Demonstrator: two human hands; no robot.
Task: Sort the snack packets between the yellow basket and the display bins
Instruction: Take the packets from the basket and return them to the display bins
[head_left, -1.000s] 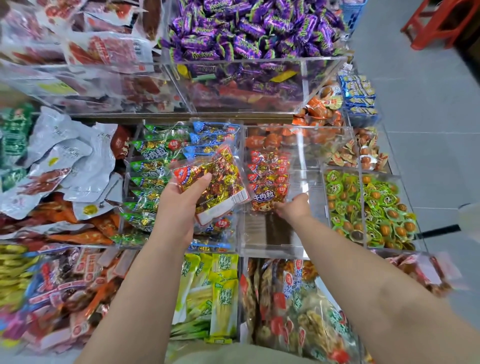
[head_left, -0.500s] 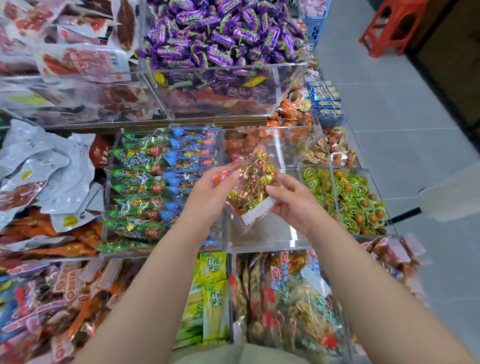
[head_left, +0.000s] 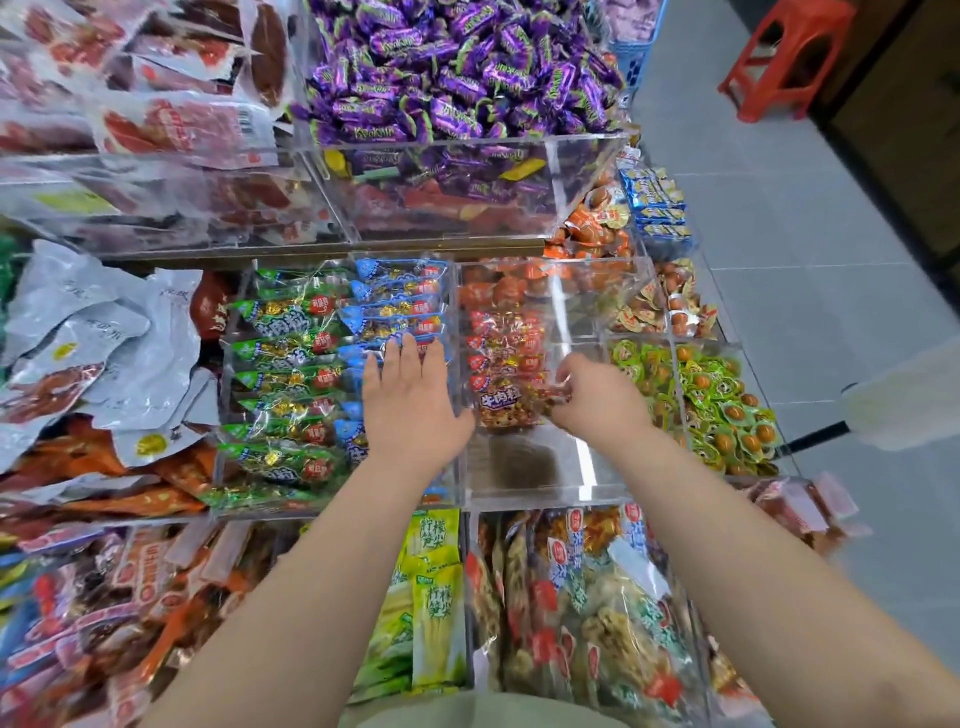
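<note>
While your left grip (head_left: 410, 410) is spread flat just left of it, your right grip (head_left: 597, 402) pinches the right edge of the red snack packet (head_left: 501, 405), frontmost in its row inside the clear display bin (head_left: 519, 462)

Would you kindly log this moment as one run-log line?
left hand: open, flat over blue-green packets | right hand: pinches red packet | place: inside clear bin

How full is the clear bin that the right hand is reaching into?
Partly full. Red packets fill the far part of the clear bin; its near floor lies bare. The right hand pinches the front packet.
</note>
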